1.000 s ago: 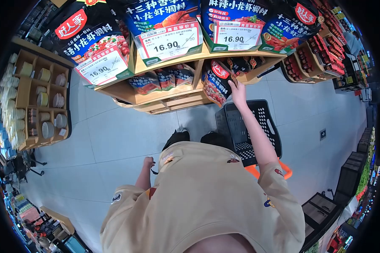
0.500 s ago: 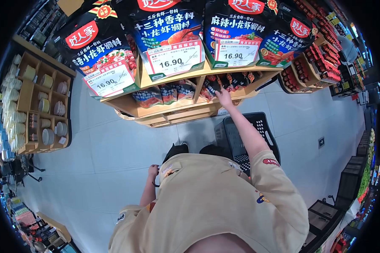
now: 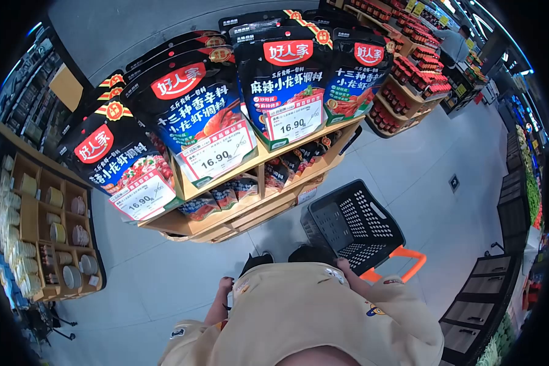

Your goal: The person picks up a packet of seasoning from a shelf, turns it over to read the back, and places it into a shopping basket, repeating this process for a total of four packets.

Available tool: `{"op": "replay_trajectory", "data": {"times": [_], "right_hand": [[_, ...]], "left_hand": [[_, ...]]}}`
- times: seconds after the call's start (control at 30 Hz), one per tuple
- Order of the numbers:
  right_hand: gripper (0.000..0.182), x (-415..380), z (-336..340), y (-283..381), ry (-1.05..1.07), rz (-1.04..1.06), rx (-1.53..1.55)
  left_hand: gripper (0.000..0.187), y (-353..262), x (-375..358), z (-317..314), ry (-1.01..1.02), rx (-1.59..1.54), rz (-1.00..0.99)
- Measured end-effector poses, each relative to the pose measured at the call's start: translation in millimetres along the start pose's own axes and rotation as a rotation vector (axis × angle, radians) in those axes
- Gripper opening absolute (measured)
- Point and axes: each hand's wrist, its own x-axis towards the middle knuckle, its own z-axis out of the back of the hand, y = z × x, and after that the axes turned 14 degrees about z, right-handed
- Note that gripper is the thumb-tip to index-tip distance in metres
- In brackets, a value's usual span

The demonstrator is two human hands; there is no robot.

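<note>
Large black seasoning pouches (image 3: 195, 110) stand in a row on the wooden display shelf (image 3: 262, 152), with 16.90 price cards on their fronts. Smaller pouches (image 3: 293, 165) lie in the compartments below. My right hand (image 3: 343, 265) hangs low beside my body, near the left edge of the dark shopping basket (image 3: 360, 226); its fingers are too small and partly hidden to read. On the other side, my left hand (image 3: 227, 283) hangs beside my hip, its fingers hard to make out. The basket stands on the floor with its orange handle (image 3: 409, 262) toward me.
At the left stands a wooden rack (image 3: 61, 238) of bowls and pots. Shelves of red-lidded jars (image 3: 418, 73) are at the upper right, with a person (image 3: 454, 46) beyond them. Dark crates (image 3: 476, 299) line the lower right. A floor marker (image 3: 454, 183) lies right of the basket.
My right hand has left the lower shelf compartment and dropped to my side. The view has shifted, showing more of the pouches and the basket's orange handle.
</note>
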Motion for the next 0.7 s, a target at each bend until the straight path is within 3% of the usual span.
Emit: {"op": "replay_trajectory", "data": {"times": [0.03,0.1,0.17,0.4,0.5,0.67,0.7], "right_hand": [[0.03,-4,-6,-20,-0.055,-0.037,-0.098],[0.028,-4,-20,-68,0.082,0.103,-0.214],[0.026,-35,-10,-27,0.068,-0.038,-0.048],[0.025,-15,-53,13,0.04,0.096,-0.044],[0.025,0,-64,-6,0.031,0.117,-0.107],[0.024,78,-107,-152,0.026,0.184,-0.484],[0.024,52,-80,-109,0.015,0.156,-0.364]], "left_hand": [[0.025,-12,13,-3,0.031,0.027,-0.011],[0.024,-36,36,-6,0.089,0.083,-0.034],[0.024,-60,44,-7,0.118,0.123,-0.061],[0.019,-142,36,-45,0.16,0.259,-0.293],[0.018,-130,40,-52,0.144,0.325,-0.36],[0.023,-90,41,-46,0.146,0.364,-0.355],[0.024,-75,42,-42,0.132,0.4,-0.31]]}}
